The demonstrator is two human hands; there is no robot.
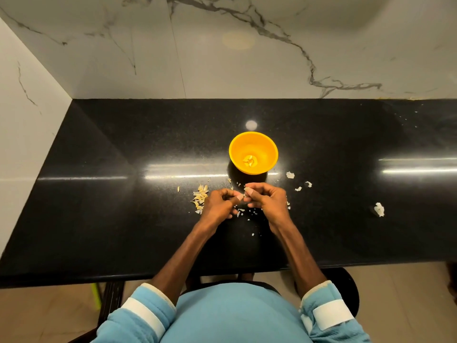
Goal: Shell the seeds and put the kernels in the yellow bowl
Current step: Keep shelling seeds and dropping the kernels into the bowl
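From the head camera, looking down over the person's arms, a yellow bowl (268, 147) stands upright on a glossy black counter (111, 219), about mid-way along it and just beyond the hands. The bowl is round, plain and bright, with smooth walls narrowing to a small base. At the bottom of it lies a small cluster of pale kernels (250, 161), only a few, bunched in the centre.

Both hands are together just in front of the bowl, held low over the counter. The left hand (220, 205) has its fingers curled in and its thumb pointing toward the other hand. The right hand (268, 200) mirrors it, fingers folded under and thumb forward. Between the two thumb tips is a small pale thing, most likely a single seed (244, 194), pinched from both sides, though it is too small and too covered by the fingers to be sure of its shape.

Just left of the left hand, touching its knuckles from this angle, sits a pile of seeds (200, 196), cream and pale yellow, thin and pointed, loosely heaped. Shell scraps (290, 175) are scattered around and under the hands, white and flaky, with several more to the right of the bowl. A larger white scrap (379, 209) lies well apart, further along the counter to the right.

Behind the counter rises a white wall (247, 70) veined in grey. The person's light blue sleeves (148, 313), each with a white band, are pushed up above the forearms.
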